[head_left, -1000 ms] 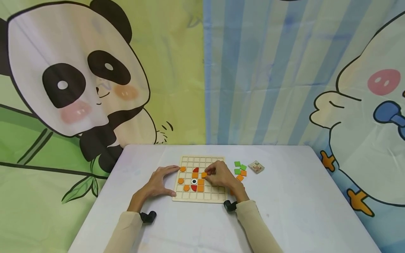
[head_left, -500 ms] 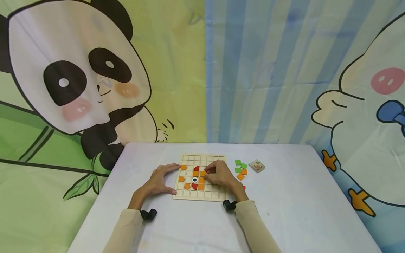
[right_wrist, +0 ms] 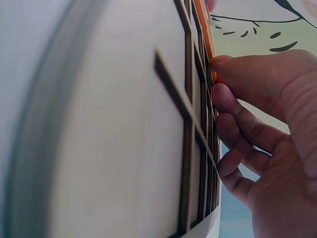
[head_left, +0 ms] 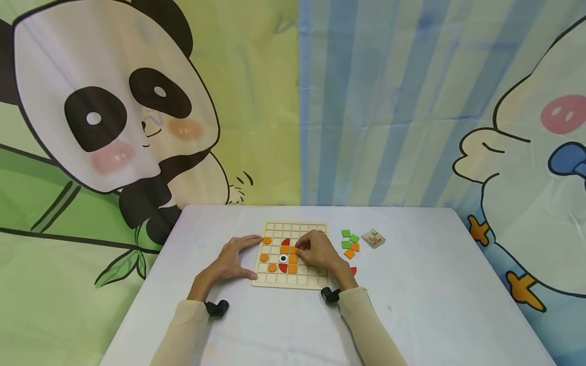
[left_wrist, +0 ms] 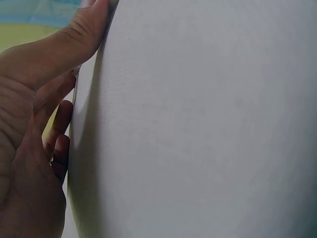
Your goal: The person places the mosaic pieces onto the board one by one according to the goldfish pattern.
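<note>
A pale wooden grid board [head_left: 316,280] lies on the table. My left hand [head_left: 229,260] spans its left side, thumb near the front corner and fingertips near the upper left edge. My right hand [head_left: 318,251] pinches an orange square tile [head_left: 293,249] over the grid; in the right wrist view the thumb meets orange at the board's surface. Beside that tile are other orange squares [head_left: 292,268], a black-and-white eye disc [head_left: 283,258] and two red quarter-round pieces [head_left: 283,268]. Orange discs [head_left: 264,257] sit in cells towards the left. The right hand hides part of the grid.
Right of the board lie green squares [head_left: 346,233], two orange squares [head_left: 354,247] and a red piece [head_left: 353,271] partly behind the right wrist. A small patterned card [head_left: 374,238] lies farther right. A printed cloth hangs behind the white table [head_left: 435,284].
The orange tile under my right fingers has shifted slightly left, into line with the squares beside it. My left hand stays at the board's edge. The head view has tilted slightly.
</note>
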Motion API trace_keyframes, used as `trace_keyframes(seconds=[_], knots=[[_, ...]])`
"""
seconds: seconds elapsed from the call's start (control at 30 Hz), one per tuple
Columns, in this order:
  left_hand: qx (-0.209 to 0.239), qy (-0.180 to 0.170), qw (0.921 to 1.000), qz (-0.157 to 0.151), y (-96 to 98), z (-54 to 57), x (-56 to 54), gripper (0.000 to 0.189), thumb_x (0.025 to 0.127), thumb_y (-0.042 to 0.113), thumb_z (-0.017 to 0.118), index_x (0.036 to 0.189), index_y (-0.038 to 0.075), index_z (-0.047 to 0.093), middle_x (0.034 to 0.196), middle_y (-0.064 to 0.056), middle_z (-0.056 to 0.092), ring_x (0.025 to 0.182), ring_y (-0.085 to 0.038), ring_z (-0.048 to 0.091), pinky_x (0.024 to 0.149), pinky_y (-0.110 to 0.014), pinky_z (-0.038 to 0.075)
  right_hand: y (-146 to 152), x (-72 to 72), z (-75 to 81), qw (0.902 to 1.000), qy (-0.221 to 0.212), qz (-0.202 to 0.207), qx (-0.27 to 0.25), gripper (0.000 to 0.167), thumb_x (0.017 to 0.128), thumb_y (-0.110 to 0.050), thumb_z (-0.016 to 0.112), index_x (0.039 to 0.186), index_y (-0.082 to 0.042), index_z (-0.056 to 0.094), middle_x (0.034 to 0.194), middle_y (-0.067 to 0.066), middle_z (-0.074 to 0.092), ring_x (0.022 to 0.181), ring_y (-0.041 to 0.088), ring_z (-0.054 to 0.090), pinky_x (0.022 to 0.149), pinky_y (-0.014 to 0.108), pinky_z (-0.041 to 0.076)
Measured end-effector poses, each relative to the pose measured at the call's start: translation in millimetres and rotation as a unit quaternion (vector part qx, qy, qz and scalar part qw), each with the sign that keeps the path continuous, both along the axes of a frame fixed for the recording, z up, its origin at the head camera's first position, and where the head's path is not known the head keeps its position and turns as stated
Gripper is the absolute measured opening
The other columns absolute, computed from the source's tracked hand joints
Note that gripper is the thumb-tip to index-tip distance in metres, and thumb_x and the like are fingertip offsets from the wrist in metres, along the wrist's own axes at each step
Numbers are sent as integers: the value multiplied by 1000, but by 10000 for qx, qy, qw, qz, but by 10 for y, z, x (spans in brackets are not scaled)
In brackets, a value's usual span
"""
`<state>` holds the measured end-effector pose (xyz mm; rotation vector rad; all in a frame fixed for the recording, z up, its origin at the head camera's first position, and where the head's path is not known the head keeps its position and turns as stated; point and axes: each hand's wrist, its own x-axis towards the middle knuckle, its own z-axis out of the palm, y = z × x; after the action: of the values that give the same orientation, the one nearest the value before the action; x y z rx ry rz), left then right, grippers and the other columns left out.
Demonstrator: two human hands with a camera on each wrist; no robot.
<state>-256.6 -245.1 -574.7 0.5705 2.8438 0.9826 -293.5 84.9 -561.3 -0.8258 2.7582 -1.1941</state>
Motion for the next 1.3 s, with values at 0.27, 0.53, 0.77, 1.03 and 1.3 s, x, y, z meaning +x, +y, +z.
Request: trace_keyframes(seconds=[0.27,0.53,0.77,1.03,1.3], knots=[[-90,106,9999,10,14,-25,-11,114,62,45,107,161,24,56,170,-4,52,146,-38,49,118,-68,34,76,49,93,9995,-203,0,-239,18,95,-11,82,111,-3,85,98,5,84,84,10,72,80,30,62],[-34,101,9999,-10,-8,2,14,114,61,43,108,161,24,57,170,-6,52,148,-40,48,115,-66,34,511,105,209,9996,-77,-112,-267,21,96,-10,82,113,2,84,98,6,83,84,13,68,79,29,57],[-88,133,9999,-40,8,-22,2,113,62,44,107,161,23,56,170,-6,51,147,-40,48,116,-66,35,859,222,263,9986,-330,-370,157,20,93,-13,86,111,-4,85,102,3,82,89,14,70,83,34,59],[-43,124,9999,-34,12,-24,3,114,61,44,107,161,23,57,170,-7,52,148,-42,47,115,-66,35,1111,370,284,9966,-367,-485,564,29,79,-19,99,104,-9,86,99,2,82,89,20,71,83,34,56],[-39,125,9999,-28,12,-20,-11,114,61,42,107,161,22,57,171,-8,51,149,-42,47,117,-67,34,1233,508,229,9949,-667,-472,583,38,65,-16,107,98,-14,86,97,-6,82,91,14,70,83,30,57]])
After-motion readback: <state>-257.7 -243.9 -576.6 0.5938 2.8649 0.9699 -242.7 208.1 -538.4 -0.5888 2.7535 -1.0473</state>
